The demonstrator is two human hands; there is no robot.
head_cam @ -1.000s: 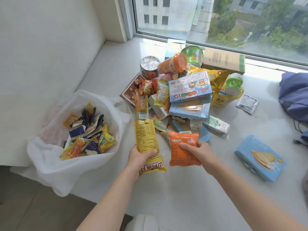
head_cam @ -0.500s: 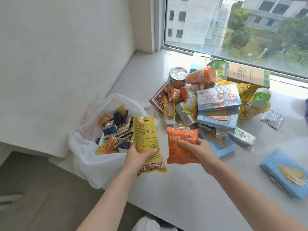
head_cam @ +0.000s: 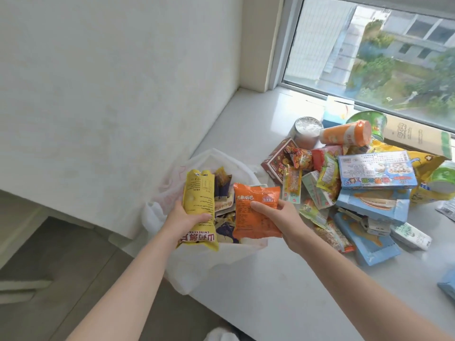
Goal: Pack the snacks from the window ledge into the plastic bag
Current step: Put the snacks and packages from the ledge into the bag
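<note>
My left hand [head_cam: 187, 219] grips a long yellow snack packet [head_cam: 199, 200] and holds it over the open mouth of the white plastic bag [head_cam: 172, 178]. My right hand [head_cam: 278, 217] grips an orange snack packet [head_cam: 256, 215], also above the bag's opening. Small wrapped snacks [head_cam: 221, 185] lie inside the bag, partly hidden by both packets. The bag sits at the left end of the white window ledge [head_cam: 283, 286]. A pile of snacks [head_cam: 349, 183] is heaped on the ledge to the right.
The pile holds blue boxes [head_cam: 374, 204], an orange tube [head_cam: 344, 132], a silver-lidded can [head_cam: 307, 130], green cups and a cardboard box [head_cam: 416, 137] by the window. A white wall stands left of the bag. Floor lies below the ledge's front edge.
Both hands have carried the yellow and orange packets leftward from the ledge to above the bag's opening. The view has swung left with them.
</note>
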